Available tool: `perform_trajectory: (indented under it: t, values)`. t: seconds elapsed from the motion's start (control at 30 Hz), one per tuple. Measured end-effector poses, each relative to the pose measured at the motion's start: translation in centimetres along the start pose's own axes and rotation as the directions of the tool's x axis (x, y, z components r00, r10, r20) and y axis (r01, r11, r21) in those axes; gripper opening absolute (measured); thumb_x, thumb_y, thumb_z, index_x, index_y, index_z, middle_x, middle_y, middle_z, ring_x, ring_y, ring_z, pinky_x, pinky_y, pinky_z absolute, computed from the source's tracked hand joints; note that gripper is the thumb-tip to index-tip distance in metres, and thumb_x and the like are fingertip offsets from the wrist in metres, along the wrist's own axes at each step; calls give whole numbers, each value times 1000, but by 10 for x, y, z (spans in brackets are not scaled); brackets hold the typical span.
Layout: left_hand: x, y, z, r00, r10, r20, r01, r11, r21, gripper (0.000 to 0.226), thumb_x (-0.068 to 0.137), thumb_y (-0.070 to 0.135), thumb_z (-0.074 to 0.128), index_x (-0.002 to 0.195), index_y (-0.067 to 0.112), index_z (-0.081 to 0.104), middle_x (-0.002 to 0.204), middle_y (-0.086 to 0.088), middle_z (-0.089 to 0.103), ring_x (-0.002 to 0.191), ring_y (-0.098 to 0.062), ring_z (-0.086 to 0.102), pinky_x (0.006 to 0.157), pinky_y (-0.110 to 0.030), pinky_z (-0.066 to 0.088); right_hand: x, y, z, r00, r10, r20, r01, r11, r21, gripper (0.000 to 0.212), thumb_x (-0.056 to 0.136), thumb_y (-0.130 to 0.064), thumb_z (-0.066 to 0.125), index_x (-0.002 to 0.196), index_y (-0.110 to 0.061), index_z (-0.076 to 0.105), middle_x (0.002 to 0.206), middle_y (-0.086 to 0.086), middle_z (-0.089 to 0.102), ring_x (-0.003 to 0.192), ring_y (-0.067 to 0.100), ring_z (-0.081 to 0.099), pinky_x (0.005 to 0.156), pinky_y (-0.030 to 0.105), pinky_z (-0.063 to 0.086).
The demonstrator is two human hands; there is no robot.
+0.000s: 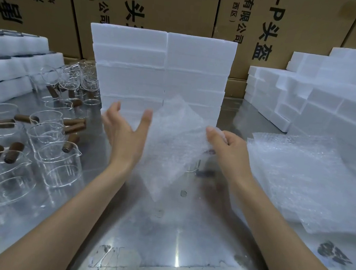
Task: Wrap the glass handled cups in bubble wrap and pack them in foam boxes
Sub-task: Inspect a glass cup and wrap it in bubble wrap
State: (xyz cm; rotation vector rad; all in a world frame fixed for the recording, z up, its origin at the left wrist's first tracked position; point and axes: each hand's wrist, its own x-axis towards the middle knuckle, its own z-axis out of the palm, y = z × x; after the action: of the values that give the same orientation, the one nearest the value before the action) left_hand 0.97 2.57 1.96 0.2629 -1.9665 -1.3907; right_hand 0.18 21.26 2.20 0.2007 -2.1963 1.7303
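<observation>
- The right hand (229, 145) pinches one corner of a bubble wrap sheet (171, 147) between thumb and curled fingers, holding it up above the middle of the metal surface (161, 233).
- The sheet hangs tilted like a diamond, its lowest corner pointing down toward the surface.
- The left hand (126, 135) is open, palm turned toward the sheet, fingers straight and spread; its thumb lies against the sheet's left edge, though whether it truly touches cannot be told.
- A stack of bubble wrap sheets (300, 182) lies by the right edge of the surface, just beside the right forearm.
- The glass handled cups (45, 142), with brown wooden handles, crowd the left side of the surface, some upright and some lying over.
- Foam boxes (160, 70) stand piled in two columns at the far edge, straight ahead of the hands.
- More foam boxes (332, 92) are stepped up at the far right corner, and foam trays (10, 60) holding glassware sit at the far left.
- Cardboard cartons (187, 5) with printed lettering rise behind everything.
</observation>
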Motion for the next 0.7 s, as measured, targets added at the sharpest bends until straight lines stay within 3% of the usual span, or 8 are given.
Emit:
perform_trajectory:
  t: [0.03, 0.1, 0.2, 0.3, 0.37, 0.43, 0.53, 0.7]
  values:
    - [-6, 7, -1, 991, 122, 52, -122, 992, 2, 80, 84, 62, 57, 140, 14, 28, 137, -2, 28, 129, -18, 34, 112, -40, 29, 0, 0, 1, 1000, 0, -21, 0, 1000, -21, 52, 91, -40, 57, 52, -10, 38, 50, -11, 38, 65, 21, 42, 68, 32, 37]
    - [-22, 18, -2, 928, 313, 201, -314, 949, -28, 81, 71, 72, 57, 131, 24, 34, 125, 8, 33, 113, -7, 40, 104, -35, 35, -1, 0, 3, 998, -6, -57, 4, 999, -35, 54, 92, -41, 56, 53, -21, 24, 43, -11, 30, 65, 15, 32, 72, 30, 27]
    - [-41, 23, 4, 796, 467, 384, -507, 862, 3, 79, 62, 73, 59, 121, 23, 41, 114, 10, 37, 99, -1, 40, 94, -32, 37, -3, 1, 6, 993, -23, -115, 19, 999, -39, 55, 90, -43, 57, 48, -23, 26, 53, -9, 32, 79, 20, 35, 72, 33, 28]
    - [-46, 21, 9, 720, 504, 477, -614, 783, 98, 68, 65, 65, 60, 112, 19, 45, 107, 10, 40, 92, 1, 38, 90, -31, 34, -5, 2, 8, 987, -52, -150, 41, 996, -76, 58, 87, -44, 59, 38, -23, 36, 58, -6, 41, 83, 29, 48, 74, 41, 38]
    - [-43, 19, 9, 712, 501, 492, -620, 777, 106, 50, 69, 51, 62, 106, 18, 52, 101, 9, 46, 90, -2, 43, 90, -36, 38, -6, 1, 9, 986, -68, -153, 55, 995, -86, 59, 86, -44, 60, 40, -21, 31, 59, -4, 46, 90, 32, 55, 85, 45, 41]
    - [-39, 19, 7, 719, 496, 487, -587, 809, 43, 38, 71, 45, 58, 101, 21, 58, 94, 10, 51, 87, -2, 48, 86, -31, 42, -5, 1, 9, 984, -76, -162, 61, 994, -95, 58, 86, -44, 60, 44, -20, 28, 57, -5, 44, 90, 31, 54, 86, 45, 41]
    - [-34, 20, 2, 727, 508, 461, -571, 821, -3, 31, 73, 45, 55, 97, 28, 63, 91, 14, 52, 86, 1, 49, 80, -15, 38, -4, 3, 9, 981, -88, -173, 71, 992, -101, 60, 86, -45, 61, 41, -19, 32, 56, -7, 47, 95, 29, 54, 87, 46, 44]
    - [-26, 17, -3, 776, 435, 457, -486, 874, -6, 28, 68, 35, 51, 92, 32, 66, 89, 15, 56, 84, -1, 50, 77, -10, 37, -1, 5, 6, 976, -97, -195, 83, 993, -79, 60, 87, -44, 61, 35, -22, 43, 56, -13, 56, 86, 13, 58, 90, 46, 45]
